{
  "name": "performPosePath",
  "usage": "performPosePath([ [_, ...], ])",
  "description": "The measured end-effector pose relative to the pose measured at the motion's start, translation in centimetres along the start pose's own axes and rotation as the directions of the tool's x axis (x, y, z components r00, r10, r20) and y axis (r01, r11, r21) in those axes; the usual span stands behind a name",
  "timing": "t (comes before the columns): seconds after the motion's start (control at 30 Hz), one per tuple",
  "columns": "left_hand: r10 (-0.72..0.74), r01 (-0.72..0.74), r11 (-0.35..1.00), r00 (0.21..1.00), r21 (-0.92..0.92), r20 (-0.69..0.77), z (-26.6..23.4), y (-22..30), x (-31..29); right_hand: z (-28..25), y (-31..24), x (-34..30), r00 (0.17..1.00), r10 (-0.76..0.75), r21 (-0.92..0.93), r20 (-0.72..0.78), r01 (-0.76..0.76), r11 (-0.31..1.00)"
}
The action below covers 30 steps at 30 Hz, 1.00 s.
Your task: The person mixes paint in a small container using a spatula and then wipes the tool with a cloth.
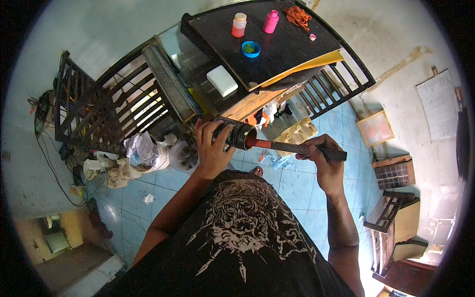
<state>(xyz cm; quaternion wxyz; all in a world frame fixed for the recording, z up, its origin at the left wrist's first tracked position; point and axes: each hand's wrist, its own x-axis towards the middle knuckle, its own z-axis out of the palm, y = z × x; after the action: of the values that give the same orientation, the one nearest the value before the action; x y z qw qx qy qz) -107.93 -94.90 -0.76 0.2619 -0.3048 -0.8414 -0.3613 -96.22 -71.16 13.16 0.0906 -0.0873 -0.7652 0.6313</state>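
Note:
My left hand [210, 151] is wrapped round a dark jar [241, 134], tipped on its side with its mouth toward the right. In my right hand [325, 166] is a spatula [283, 146] with a dark handle and a flat blade. The blade's red-smeared end reaches into the jar's mouth. How far it goes in is hidden by the rim. Beyond my hands, on the dark tabletop, lie a blue lid [251, 49] with greenish residue, a clear bottle of pink-red liquid [238, 25] and a pink bottle [271, 22].
A white block-shaped box [222, 81] sits on the table's lower part. An orange cloth [298, 17] and a small pink cap [312, 37] lie at the far right. Slatted black frames [118, 109] flank the table. Tubs and crumpled paper [143, 151] crowd the left floor.

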Motion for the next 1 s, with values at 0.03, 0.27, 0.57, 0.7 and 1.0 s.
performPosePath([
  [0.03,-0.002,0.002,1.0,1.0,-0.005,0.006,0.0,0.1,0.0,-0.1,0.2,0.2,0.999,0.031,0.012,-0.007,-0.031,0.999],
  [0.27,0.006,-0.006,1.0,1.0,-0.026,0.019,0.4,0.0,0.1,0.2,-0.3,1.0,0.999,0.012,0.059,-0.043,-0.01,0.998],
  [0.57,0.033,-0.031,0.999,0.997,-0.021,0.064,0.3,-0.1,0.0,0.9,-1.2,1.1,0.986,-0.126,-0.164,0.11,0.143,0.976],
  [0.7,0.004,-0.004,0.999,1.0,-0.05,0.0,0.6,-0.2,-0.1,1.8,-1.2,1.5,0.997,-0.078,0.024,0.0,0.078,0.997],
  [1.0,0.027,-0.028,0.999,1.0,-0.032,-0.013,-0.1,-0.1,0.7,1.6,-4.3,3.0,0.954,-0.185,-0.364,0.235,0.263,0.893],
])
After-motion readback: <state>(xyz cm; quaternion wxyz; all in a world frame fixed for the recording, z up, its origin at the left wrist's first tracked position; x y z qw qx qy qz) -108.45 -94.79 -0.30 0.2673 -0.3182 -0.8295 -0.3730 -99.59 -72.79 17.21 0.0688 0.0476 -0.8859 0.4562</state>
